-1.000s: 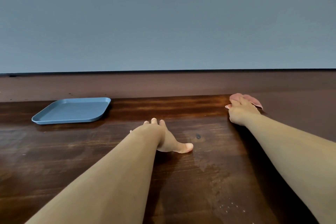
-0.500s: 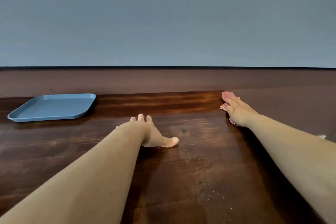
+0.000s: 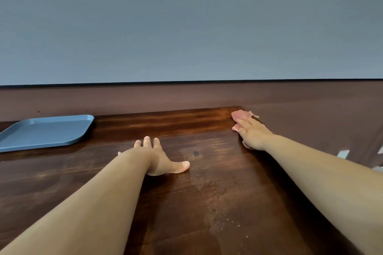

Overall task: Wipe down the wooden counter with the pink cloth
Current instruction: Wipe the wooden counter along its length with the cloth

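The right hand [image 3: 253, 134] presses flat-fingered on the pink cloth [image 3: 240, 115] at the wooden counter [image 3: 186, 192]'s far right corner — one push further could slide it off the edge — while the left hand [image 3: 154, 156] rests spread, empty.

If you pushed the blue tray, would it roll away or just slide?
The blue tray probably slides: it lies flat, with no round side to roll on. Its shallow rim suggests it is light, and the wooden counter looks smooth.
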`<state>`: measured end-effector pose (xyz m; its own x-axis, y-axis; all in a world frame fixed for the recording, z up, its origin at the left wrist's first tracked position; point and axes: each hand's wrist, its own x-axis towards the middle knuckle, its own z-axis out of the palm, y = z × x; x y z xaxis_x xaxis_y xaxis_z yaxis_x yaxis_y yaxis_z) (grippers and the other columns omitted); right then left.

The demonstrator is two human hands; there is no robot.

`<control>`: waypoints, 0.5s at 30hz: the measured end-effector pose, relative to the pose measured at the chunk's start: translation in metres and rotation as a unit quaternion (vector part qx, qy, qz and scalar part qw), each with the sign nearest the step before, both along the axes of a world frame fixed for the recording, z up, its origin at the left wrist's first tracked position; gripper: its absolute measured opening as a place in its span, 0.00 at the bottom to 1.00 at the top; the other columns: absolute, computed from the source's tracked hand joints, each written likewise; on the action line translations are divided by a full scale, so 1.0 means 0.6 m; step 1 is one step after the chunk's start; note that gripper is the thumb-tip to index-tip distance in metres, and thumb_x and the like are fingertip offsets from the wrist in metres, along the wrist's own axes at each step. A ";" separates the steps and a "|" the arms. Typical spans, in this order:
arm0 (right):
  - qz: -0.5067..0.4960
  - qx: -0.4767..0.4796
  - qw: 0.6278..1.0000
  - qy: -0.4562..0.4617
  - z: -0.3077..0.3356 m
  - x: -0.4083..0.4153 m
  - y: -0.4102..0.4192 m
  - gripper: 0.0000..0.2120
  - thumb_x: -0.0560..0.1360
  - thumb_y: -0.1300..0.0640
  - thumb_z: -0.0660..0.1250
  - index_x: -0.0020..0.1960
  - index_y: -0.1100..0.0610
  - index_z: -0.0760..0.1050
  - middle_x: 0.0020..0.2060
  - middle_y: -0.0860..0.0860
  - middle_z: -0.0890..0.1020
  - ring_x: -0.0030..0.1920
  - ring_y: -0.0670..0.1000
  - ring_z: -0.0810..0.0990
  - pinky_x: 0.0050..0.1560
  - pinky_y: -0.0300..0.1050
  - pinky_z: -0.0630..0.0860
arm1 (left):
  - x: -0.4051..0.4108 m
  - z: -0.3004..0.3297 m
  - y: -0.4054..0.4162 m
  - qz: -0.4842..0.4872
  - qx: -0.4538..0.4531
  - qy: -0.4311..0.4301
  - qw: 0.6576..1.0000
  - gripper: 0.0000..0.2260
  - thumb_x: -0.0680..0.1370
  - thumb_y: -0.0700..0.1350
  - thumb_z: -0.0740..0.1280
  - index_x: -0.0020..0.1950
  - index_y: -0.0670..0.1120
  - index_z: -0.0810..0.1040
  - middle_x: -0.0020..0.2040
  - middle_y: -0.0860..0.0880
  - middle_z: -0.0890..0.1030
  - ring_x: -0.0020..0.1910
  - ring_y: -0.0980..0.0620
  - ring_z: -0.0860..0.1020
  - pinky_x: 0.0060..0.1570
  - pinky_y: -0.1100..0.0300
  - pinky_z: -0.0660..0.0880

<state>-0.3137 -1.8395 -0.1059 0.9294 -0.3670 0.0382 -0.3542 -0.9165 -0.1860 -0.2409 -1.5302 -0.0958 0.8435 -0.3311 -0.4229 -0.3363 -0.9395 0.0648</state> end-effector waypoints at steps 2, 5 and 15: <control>0.066 0.019 0.998 0.008 -0.015 -0.029 -0.012 0.25 0.85 0.54 0.48 0.81 0.46 0.51 0.81 0.48 0.49 0.80 0.53 0.48 0.79 0.50 0.48 | -0.001 -0.001 0.001 0.002 0.000 0.001 1.000 0.68 0.48 0.86 0.50 0.77 0.50 0.35 0.78 0.48 0.36 0.76 0.42 0.36 0.72 0.36 0.45; 0.111 0.026 0.993 -0.012 -0.012 -0.068 -0.044 0.24 0.85 0.53 0.47 0.80 0.41 0.52 0.80 0.42 0.51 0.79 0.44 0.47 0.77 0.41 0.46 | -0.003 0.003 0.000 0.006 0.004 0.004 1.000 0.66 0.49 0.85 0.51 0.77 0.50 0.34 0.78 0.48 0.36 0.76 0.42 0.36 0.72 0.37 0.46; 0.108 0.033 0.993 0.015 -0.010 -0.092 -0.043 0.24 0.86 0.53 0.46 0.80 0.41 0.51 0.80 0.40 0.50 0.79 0.44 0.47 0.78 0.47 0.48 | -0.004 0.003 0.001 0.006 0.003 0.005 1.000 0.66 0.50 0.85 0.51 0.77 0.50 0.34 0.78 0.48 0.35 0.76 0.42 0.36 0.72 0.37 0.46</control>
